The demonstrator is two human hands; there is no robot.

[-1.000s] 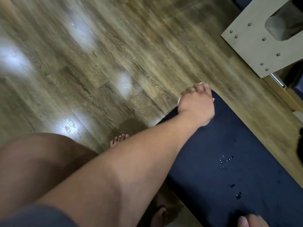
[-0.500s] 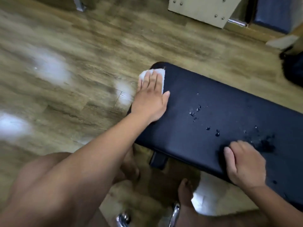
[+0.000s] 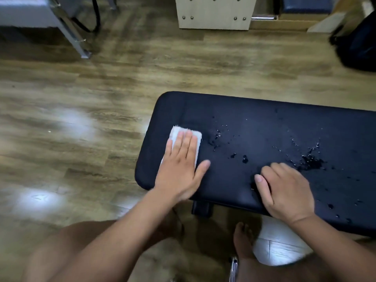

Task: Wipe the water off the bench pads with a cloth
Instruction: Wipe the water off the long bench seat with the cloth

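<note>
**Bench pad wipe: condition at inspection**

I note the left hand (image 3: 181, 169) laid flat with its fingers straight and together, pressing a folded white cloth (image 3: 177, 129) onto the bench pad (image 3: 254, 119). The cloth's fibrous top edge shows just beyond the fingertips, and a strip shows on the thumb side. The pad is dark, smooth and faintly glossy, a long slab with rounded corners.

The right hand (image 3: 284, 192) rests on the pad's near edge, fingers curled under and gripping nothing. Beaded water droplets (image 3: 245, 159) lie between the two hands, just past the left thumb. A larger wet patch (image 3: 311, 160) sits just beyond the right knuckles.

The wood-grain plank floor (image 3: 101, 98) surrounds the bench, with glare patches.
</note>
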